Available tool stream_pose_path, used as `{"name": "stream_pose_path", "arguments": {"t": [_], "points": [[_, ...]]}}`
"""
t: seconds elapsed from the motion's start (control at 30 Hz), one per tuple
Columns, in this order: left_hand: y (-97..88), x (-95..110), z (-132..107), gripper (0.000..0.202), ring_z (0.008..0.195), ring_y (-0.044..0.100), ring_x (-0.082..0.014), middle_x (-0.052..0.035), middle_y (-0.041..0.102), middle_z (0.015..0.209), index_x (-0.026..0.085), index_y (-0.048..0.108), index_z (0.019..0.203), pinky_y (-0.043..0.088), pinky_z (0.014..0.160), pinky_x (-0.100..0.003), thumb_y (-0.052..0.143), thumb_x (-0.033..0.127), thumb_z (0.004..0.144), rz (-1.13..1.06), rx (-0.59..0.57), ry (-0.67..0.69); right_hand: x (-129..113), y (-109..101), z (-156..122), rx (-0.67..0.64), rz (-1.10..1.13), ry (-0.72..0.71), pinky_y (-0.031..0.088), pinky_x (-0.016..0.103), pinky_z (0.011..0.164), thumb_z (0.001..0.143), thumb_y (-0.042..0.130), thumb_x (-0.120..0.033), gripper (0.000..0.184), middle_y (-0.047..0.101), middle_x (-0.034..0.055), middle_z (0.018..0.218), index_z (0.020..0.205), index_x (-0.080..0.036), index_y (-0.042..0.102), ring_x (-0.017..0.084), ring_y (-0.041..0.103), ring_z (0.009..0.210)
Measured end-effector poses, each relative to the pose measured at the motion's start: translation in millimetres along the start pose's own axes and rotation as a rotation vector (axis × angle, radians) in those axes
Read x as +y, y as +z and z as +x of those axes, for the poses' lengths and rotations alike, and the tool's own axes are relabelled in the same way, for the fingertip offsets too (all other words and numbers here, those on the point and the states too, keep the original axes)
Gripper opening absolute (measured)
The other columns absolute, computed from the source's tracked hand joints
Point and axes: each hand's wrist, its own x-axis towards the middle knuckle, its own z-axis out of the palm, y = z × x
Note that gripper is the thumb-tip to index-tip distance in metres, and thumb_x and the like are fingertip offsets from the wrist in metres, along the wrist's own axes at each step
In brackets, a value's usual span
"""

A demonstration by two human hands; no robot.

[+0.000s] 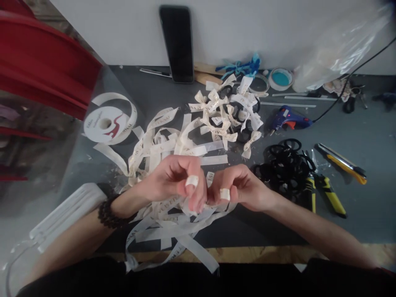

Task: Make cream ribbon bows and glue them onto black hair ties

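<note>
My left hand (182, 181) and my right hand (239, 187) are close together over the near middle of the table. Both have their fingers curled in a pinch on a cream printed ribbon (210, 178), part of which shows between them. A small white patch shows at each hand's fingers; whether it is ribbon or tape I cannot tell. Under and around my hands lies a heap of loose cut ribbon strips (168, 142), some hanging past the front edge. Beyond them is a pile of finished ribbon bows (216, 109) with black bands among them.
A ribbon spool (107, 123) lies at left. Black hair ties (287, 165), yellow-black pliers (331, 196), a yellow utility knife (343, 163) and a corded blue glue gun (289, 118) lie right. A phone (177, 43) leans at the back. A white device (69, 214) is beside my left forearm.
</note>
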Motion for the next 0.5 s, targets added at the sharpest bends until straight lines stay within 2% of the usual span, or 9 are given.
{"name": "stream_pose_path", "arguments": {"t": [0.13,0.23,0.33,0.5], "points": [[6.9,-1.6,-0.5,0.018,0.072,0.072,-0.0167,-0.0042,0.073,0.073,0.018,0.064,0.088,0.063,0.079,-0.035,0.075,0.028,0.099,0.013,0.055,-0.035,0.2,0.8,0.7,0.053,-0.008,-0.023,0.063,0.027,0.072,0.092,0.083,-0.034,0.010,0.081,0.0032,0.087,0.093,-0.024,0.083,0.015,0.077,0.077],[5.1,-3.8,0.0,0.011,0.072,0.072,-0.0152,-0.0039,0.075,0.075,0.018,0.064,0.093,0.062,0.078,-0.032,0.072,0.019,0.100,0.049,0.073,0.034,-2.5,-1.9,2.9,0.120,-0.065,-0.072,0.061,0.026,0.071,0.091,0.085,-0.032,0.008,0.081,0.0022,0.087,0.094,-0.025,0.084,0.013,0.076,0.076],[5.3,-2.5,0.8,0.011,0.067,0.071,-0.0140,-0.0030,0.075,0.073,0.018,0.065,0.093,0.060,0.072,-0.028,0.074,0.020,0.099,0.107,0.104,0.063,-1.7,-2.9,3.4,0.185,-0.120,-0.056,0.059,0.026,0.067,0.086,0.089,-0.035,0.013,0.080,0.0021,0.085,0.089,-0.024,0.083,0.014,0.073,0.073],[4.9,3.0,2.7,0.015,0.070,0.073,-0.0132,-0.0028,0.075,0.076,0.018,0.062,0.095,0.059,0.068,-0.023,0.075,0.023,0.099,0.213,0.104,-0.074,1.4,-2.7,3.3,0.219,-0.151,-0.034,0.057,0.027,0.069,0.083,0.091,-0.035,0.014,0.080,0.0019,0.084,0.086,-0.024,0.083,0.014,0.073,0.075]]}}
